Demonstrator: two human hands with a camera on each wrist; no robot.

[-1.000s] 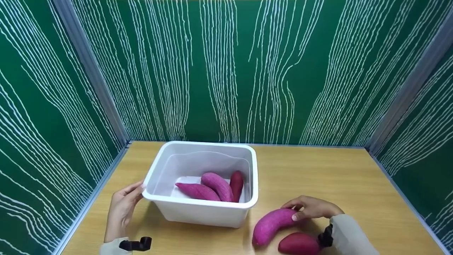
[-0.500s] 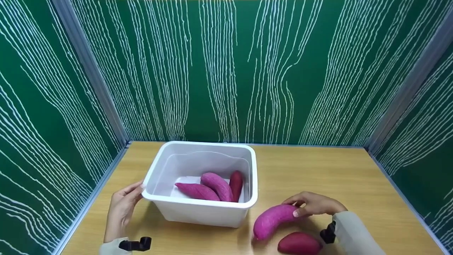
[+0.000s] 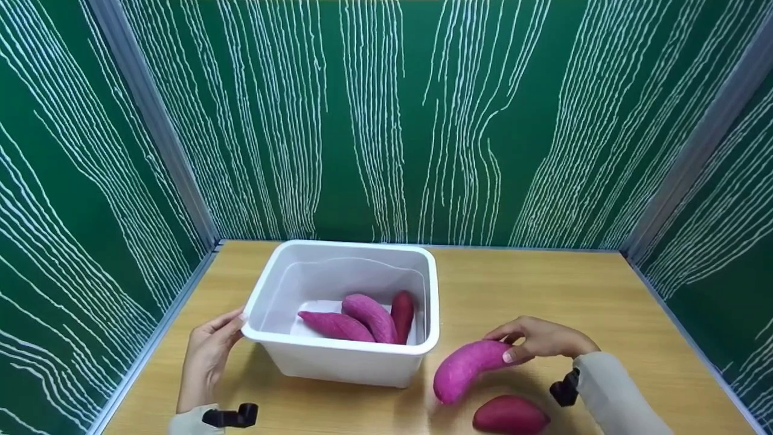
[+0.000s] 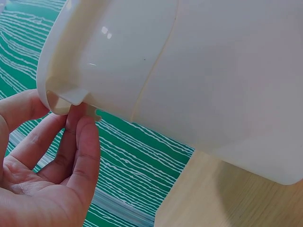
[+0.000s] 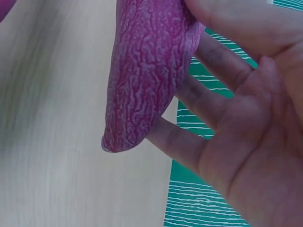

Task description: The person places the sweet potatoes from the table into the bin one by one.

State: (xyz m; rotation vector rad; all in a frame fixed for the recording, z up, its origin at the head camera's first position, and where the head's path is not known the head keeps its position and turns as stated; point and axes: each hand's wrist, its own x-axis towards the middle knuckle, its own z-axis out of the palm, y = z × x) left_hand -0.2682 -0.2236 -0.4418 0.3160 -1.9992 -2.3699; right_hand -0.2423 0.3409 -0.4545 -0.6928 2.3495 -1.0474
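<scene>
My left hand [image 3: 208, 353] grips the left rim of a white plastic bin [image 3: 344, 365]; in the left wrist view its thumb and fingers [image 4: 85, 151] pinch the bin's lip. My right hand [image 3: 543, 338] holds a curved pink sweet potato [image 3: 462, 371] by its right end, to the right of the bin. Up close in the right wrist view this sweet potato [image 5: 147, 71] has wrinkled skin, with the fingers behind it. Inside the bin lie two pink sweet potatoes [image 3: 338, 327] and a dark red one [image 3: 403, 317]. Below the right hand another dark red sweet potato [image 3: 510, 415] rests on the table.
The wooden table [image 3: 531, 284] is enclosed by green panels [image 3: 416, 121] with white wavy lines. Grey metal posts [image 3: 160, 127] stand at the back corners. A black wrist mount [image 3: 564, 388] sits at the right sleeve.
My right hand has moved slightly up and right, raising the held pink sweet potato away from the dark red one on the table. The left hand and bin have hardly shifted.
</scene>
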